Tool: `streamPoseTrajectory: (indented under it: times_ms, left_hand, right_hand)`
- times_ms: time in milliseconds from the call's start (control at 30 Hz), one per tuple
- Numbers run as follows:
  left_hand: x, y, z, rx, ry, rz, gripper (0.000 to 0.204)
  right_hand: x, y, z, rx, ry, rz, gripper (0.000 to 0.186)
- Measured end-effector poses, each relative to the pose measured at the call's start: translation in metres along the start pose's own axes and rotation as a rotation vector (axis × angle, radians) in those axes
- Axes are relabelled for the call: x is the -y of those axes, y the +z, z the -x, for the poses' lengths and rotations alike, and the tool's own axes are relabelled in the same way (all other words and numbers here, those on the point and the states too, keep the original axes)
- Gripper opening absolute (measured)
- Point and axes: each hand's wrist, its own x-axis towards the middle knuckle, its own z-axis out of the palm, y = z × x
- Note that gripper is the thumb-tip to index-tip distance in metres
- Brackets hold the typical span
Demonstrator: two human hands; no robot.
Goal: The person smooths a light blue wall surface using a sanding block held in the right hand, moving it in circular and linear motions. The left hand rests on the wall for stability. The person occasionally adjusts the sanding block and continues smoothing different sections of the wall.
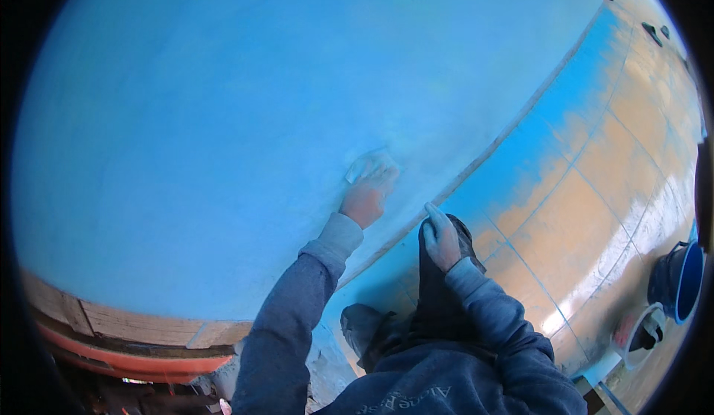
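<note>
My left hand (367, 198) reaches up against the light blue wall (223, 117), low and close to its bottom edge. Beneath its fingers is a pale, thin sheet (366, 166), pressed flat on the wall; motion blurs the fingers, and I cannot make out if it is sandpaper or cloth. My right hand (443, 241) rests on my bent, dark-trousered knee (467, 240), with its fingers stretched out and whitish dust on them. That hand holds nothing.
Blue dust covers the tan tiled floor (565, 229) along the wall's foot. A dark bucket with blue inside (673, 281) and a whitish bucket (631, 333) stand at the right. Wooden boards (149, 322) and an orange-red edge (126, 363) lie lower left. Dark shoes (653, 34) are far right.
</note>
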Motion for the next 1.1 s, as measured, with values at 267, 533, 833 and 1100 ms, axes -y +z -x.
streamPoseTrajectory:
  times_ms: [267, 533, 833, 1100]
  left_hand:
    - [-0.047, -0.029, -0.001, -0.306, -0.821, 1.328, 0.039]
    - [-0.071, -0.024, 0.014, -0.465, -0.790, 1.789, 0.034]
    - [-0.067, -0.015, 0.028, -0.564, -0.743, 1.908, 0.027]
    - [-0.053, -0.036, 0.033, -0.433, -0.738, 1.817, 0.022]
  right_hand:
    - [0.039, -0.021, -0.004, 0.152, 0.440, -1.219, 0.076]
    - [0.055, -0.017, -0.040, 0.161, 0.226, -1.408, 0.059]
    - [0.088, -0.028, -0.049, 0.025, 0.362, -1.448, 0.037]
    - [0.104, -0.047, -0.063, 0.116, 0.273, -1.220, 0.044]
